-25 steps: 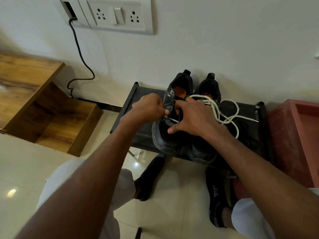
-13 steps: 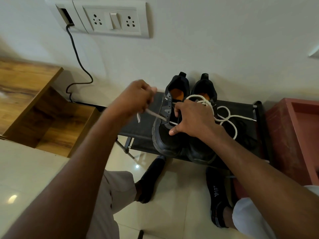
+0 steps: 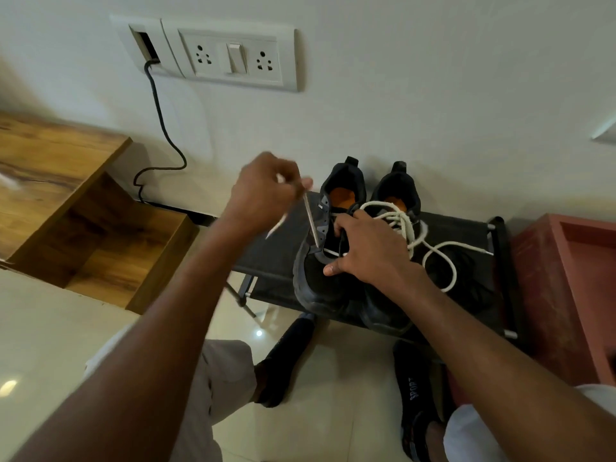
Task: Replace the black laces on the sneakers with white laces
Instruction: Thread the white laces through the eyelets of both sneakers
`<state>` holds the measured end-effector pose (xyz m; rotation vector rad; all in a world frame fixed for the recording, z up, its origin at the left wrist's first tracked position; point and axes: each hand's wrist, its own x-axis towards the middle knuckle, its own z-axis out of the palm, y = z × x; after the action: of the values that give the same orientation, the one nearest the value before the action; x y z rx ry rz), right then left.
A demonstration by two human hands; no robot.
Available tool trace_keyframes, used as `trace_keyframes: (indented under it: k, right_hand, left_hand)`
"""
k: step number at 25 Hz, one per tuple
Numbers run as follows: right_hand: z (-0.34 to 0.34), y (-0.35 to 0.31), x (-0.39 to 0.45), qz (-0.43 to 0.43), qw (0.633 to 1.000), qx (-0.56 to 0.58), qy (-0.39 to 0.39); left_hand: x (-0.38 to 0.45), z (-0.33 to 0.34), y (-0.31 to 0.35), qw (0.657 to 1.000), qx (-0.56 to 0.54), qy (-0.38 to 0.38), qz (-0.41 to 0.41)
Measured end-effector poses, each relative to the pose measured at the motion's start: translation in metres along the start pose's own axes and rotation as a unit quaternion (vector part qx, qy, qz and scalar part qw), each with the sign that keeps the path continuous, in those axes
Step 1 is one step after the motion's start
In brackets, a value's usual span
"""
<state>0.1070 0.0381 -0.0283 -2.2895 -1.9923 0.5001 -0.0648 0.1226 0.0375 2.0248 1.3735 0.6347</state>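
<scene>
The left hand (image 3: 266, 188) pinches the white lace (image 3: 310, 221), taut from an eyelet of the left sneaker (image 3: 316, 278) on the rack (image 3: 466, 228); the right hand (image 3: 370, 251) fingers grip its tongue

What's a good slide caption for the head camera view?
Left hand pulls white lace through left sneaker while right hand steadies it.

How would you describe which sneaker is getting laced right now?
Below the wall socket plate stands a low black rack bearing two black sneakers. It is the left sneaker: a taut white lace runs from its eyelet up to the left hand.
</scene>
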Motion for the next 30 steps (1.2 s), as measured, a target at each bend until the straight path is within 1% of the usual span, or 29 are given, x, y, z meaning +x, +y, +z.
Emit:
trace_keyframes:
  k: [1, 2, 3, 4, 5, 6, 7, 8, 9, 10, 12, 15, 17, 18, 20, 22, 23, 24, 25, 26, 27, 28, 29, 30]
  right_hand:
    - [0.001, 0.001, 0.001, -0.001, 1.0, 0.002, -0.002]
    - [0.001, 0.001, 0.002, -0.002, 1.0, 0.001, -0.002]
    - [0.001, 0.001, 0.003, -0.002, 1.0, 0.0, -0.002]
    - [0.001, 0.002, 0.002, -0.003, 1.0, 0.0, -0.001]
    - [0.001, 0.001, 0.001, -0.005, 1.0, 0.001, 0.002]
    - [0.002, 0.0, 0.0, -0.006, 1.0, 0.003, 0.008]
    - [0.002, 0.0, 0.0, -0.006, 1.0, 0.006, 0.013]
    - [0.002, -0.001, 0.0, -0.004, 1.0, 0.009, 0.017]
    - [0.002, -0.001, 0.0, -0.004, 1.0, 0.01, 0.019]
    - [0.003, -0.001, 0.0, -0.005, 1.0, 0.01, 0.02]
    - [0.004, 0.001, 0.001, -0.008, 1.0, 0.005, 0.021]
    - [0.004, 0.003, 0.001, -0.011, 1.0, 0.004, 0.023]
    - [0.004, 0.003, 0.001, -0.011, 1.0, 0.005, 0.022]
    - [0.004, 0.003, 0.001, -0.008, 1.0, 0.005, 0.02]
    - [0.003, 0.004, 0.002, 0.0, 1.0, 0.005, 0.016]
    - [0.002, 0.004, 0.001, 0.004, 1.0, 0.001, 0.012]
    - [0.002, 0.004, 0.001, 0.005, 1.0, -0.002, 0.01]
    - [0.002, 0.003, 0.001, 0.005, 1.0, -0.003, 0.007]
    - [0.002, 0.002, 0.001, 0.006, 1.0, -0.003, 0.004]
    - [0.002, 0.001, 0.001, 0.007, 1.0, -0.001, 0.002]
    - [0.002, 0.001, 0.0, 0.007, 1.0, 0.0, 0.002]
    - [0.003, 0.0, 0.0, 0.008, 1.0, 0.001, 0.004]
    - [0.003, 0.0, 0.0, 0.008, 1.0, 0.001, 0.005]
    - [0.003, -0.001, 0.0, 0.009, 1.0, 0.001, 0.005]
  left_hand:
    - [0.001, -0.011, 0.003, 0.99, -0.135, 0.027, 0.007]
    - [0.002, -0.017, 0.006, 0.966, -0.257, 0.021, -0.005]
    - [0.003, -0.015, 0.008, 0.938, -0.345, -0.009, -0.037]
    - [0.002, -0.008, 0.01, 0.924, -0.373, -0.043, -0.074]
    - [0.002, 0.002, 0.007, 0.937, -0.332, -0.064, -0.092]
    - [0.003, 0.013, 0.002, 0.968, -0.222, -0.085, -0.086]
    - [0.004, 0.023, -0.006, 0.989, -0.074, -0.112, -0.066]
    - [0.003, 0.033, -0.014, 0.985, 0.072, -0.15, -0.043]
    - [0.002, 0.041, -0.021, 0.966, 0.174, -0.19, -0.03]
    - [0.001, 0.047, -0.026, 0.949, 0.226, -0.22, -0.028]
    - [0.001, 0.056, -0.032, 0.939, 0.244, -0.242, -0.029]
    - [0.006, 0.064, -0.031, 0.942, 0.228, -0.247, -0.002]
    - [0.008, 0.063, -0.028, 0.946, 0.208, -0.248, -0.005]
    - [0.008, 0.061, -0.025, 0.952, 0.179, -0.246, -0.017]
    - [0.007, 0.049, -0.017, 0.968, 0.08, -0.232, -0.052]
    - [0.005, 0.029, -0.008, 0.979, -0.05, -0.181, -0.075]
    - [0.007, 0.018, -0.008, 0.979, -0.116, -0.144, -0.085]
    - [0.009, 0.008, -0.008, 0.977, -0.153, -0.116, -0.092]
    - [0.011, -0.002, -0.011, 0.979, -0.144, -0.107, -0.094]
    - [0.012, -0.01, -0.016, 0.985, -0.08, -0.119, -0.093]
    - [0.013, -0.015, -0.023, 0.984, 0.022, -0.149, -0.098]
    - [0.013, -0.018, -0.03, 0.967, 0.129, -0.187, -0.114]
    - [0.012, -0.019, -0.036, 0.943, 0.209, -0.221, -0.137]
    - [0.01, -0.018, -0.039, 0.924, 0.248, -0.246, -0.157]
